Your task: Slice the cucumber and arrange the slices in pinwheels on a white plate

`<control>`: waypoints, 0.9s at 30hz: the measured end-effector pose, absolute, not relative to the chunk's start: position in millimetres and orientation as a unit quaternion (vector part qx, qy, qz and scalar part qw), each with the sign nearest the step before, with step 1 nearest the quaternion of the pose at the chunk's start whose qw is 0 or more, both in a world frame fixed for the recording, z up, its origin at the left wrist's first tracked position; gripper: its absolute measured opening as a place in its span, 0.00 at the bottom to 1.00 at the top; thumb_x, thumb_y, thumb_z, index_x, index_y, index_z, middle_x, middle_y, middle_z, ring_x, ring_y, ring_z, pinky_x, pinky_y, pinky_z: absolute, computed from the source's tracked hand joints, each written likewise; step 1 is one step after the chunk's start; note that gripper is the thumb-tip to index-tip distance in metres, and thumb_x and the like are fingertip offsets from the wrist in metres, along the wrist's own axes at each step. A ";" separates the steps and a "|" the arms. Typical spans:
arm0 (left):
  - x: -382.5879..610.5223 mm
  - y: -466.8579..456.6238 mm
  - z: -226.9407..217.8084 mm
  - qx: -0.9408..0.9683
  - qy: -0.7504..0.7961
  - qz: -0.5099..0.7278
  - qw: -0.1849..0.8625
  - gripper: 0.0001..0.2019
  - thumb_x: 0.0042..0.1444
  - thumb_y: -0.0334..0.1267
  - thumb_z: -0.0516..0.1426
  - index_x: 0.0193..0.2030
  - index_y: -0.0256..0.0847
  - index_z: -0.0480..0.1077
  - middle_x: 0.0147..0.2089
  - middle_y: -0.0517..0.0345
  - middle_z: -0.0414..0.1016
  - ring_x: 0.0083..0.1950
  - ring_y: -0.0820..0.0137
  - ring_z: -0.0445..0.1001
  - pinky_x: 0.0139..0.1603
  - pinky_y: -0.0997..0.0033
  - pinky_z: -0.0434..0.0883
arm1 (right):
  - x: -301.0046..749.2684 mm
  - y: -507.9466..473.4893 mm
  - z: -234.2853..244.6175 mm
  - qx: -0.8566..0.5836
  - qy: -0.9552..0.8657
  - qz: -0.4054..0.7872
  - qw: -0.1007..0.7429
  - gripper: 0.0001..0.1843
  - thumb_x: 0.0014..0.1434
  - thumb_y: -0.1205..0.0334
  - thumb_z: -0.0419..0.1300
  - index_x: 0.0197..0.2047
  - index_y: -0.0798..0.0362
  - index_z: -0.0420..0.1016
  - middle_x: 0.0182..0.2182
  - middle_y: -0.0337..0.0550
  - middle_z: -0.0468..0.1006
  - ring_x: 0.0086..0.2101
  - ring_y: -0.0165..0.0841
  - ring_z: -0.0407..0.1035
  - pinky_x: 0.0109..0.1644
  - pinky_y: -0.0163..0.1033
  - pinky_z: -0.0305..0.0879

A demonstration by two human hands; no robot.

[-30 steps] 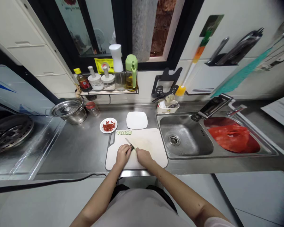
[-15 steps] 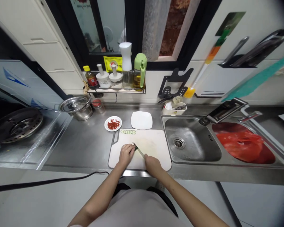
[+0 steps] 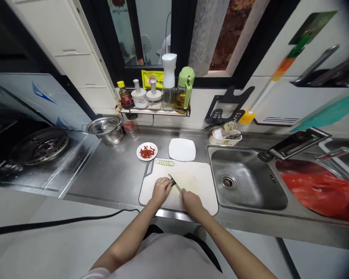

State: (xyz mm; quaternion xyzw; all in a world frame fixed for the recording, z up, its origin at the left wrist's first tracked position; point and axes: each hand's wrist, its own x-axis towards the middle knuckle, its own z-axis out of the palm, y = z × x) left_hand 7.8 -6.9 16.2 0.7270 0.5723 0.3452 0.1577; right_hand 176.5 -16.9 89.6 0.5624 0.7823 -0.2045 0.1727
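Observation:
My left hand (image 3: 162,189) is closed over a short piece of cucumber (image 3: 173,182), whose dark green end shows past the fingertips. In my right hand (image 3: 192,202) is the handle of a kitchen knife (image 3: 178,187), its blade against the cucumber's end. Both hands are over a white cutting board (image 3: 200,193). A row of several overlapping cucumber slices (image 3: 164,162) lies along the board's far left edge. Behind the board are a white square plate (image 3: 182,149) and a small white dish of red bits (image 3: 147,152).
To the right are a steel sink (image 3: 244,174) and a basin with a red plastic bag (image 3: 317,190). A lidded pot (image 3: 107,131) and a red-capped jar (image 3: 130,130) stand at back left. Above hangs a condiment shelf (image 3: 157,111). A stove (image 3: 40,145) is at far left.
The whole view has shifted, so the counter and everything on it appear farther right. Both hands keep their hold on the cucumber and knife, with the blade still at the cucumber.

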 end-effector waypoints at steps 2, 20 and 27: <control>8.1 -7.7 18.9 0.725 0.576 0.340 0.164 0.10 0.61 0.35 0.52 0.42 0.43 0.75 0.40 0.54 0.76 0.44 0.67 0.71 0.47 0.63 0.68 | 174.4 -13.7 88.7 0.563 0.783 -0.204 0.169 0.14 0.62 0.74 0.44 0.48 0.59 0.65 0.39 0.57 0.77 0.43 0.39 0.73 0.42 0.38 0.63; 7.0 -13.0 23.6 0.729 0.576 0.310 0.203 0.14 0.55 0.30 0.56 0.49 0.44 0.70 0.44 0.54 0.72 0.47 0.65 0.69 0.49 0.63 0.68 | 159.7 2.2 85.4 0.558 0.793 -0.213 0.122 0.16 0.63 0.72 0.43 0.50 0.60 0.64 0.39 0.56 0.78 0.43 0.38 0.74 0.42 0.38 0.64; 8.2 -13.1 23.0 0.725 0.576 0.317 0.202 0.13 0.54 0.30 0.56 0.46 0.44 0.70 0.44 0.55 0.72 0.47 0.65 0.69 0.48 0.63 0.69 | 170.9 -11.0 84.6 0.563 0.792 -0.201 0.124 0.14 0.62 0.74 0.44 0.49 0.59 0.65 0.38 0.55 0.78 0.43 0.37 0.74 0.44 0.38 0.65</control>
